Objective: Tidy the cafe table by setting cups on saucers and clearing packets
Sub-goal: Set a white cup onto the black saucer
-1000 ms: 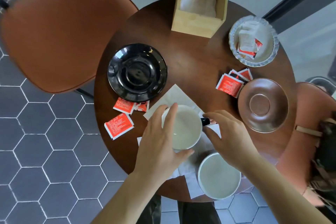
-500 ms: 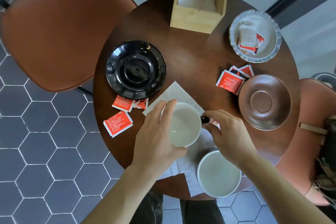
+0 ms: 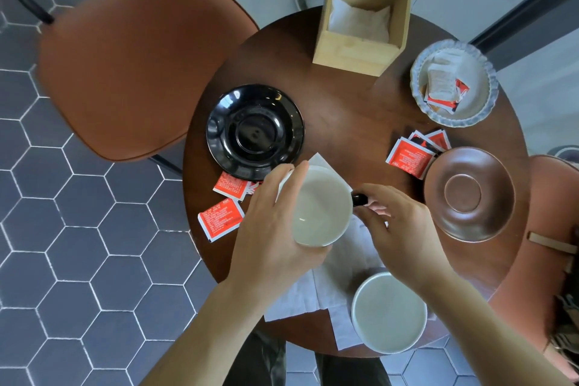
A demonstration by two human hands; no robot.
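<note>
White cup gripped two-handed: left hand curled around its side, right hand pinching the dark handle. Held just right of the black saucer, above a white napkin. Red packets scattered near that saucer; brown saucer farther right.

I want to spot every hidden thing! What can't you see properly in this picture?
Head view only:
- Held cup: its outside, hidden by the left hand.
- Its dark handle: mostly covered by the right hand.
- Packet print: too small to read.
- Wooden napkin box: top cut off by the edge.
</note>
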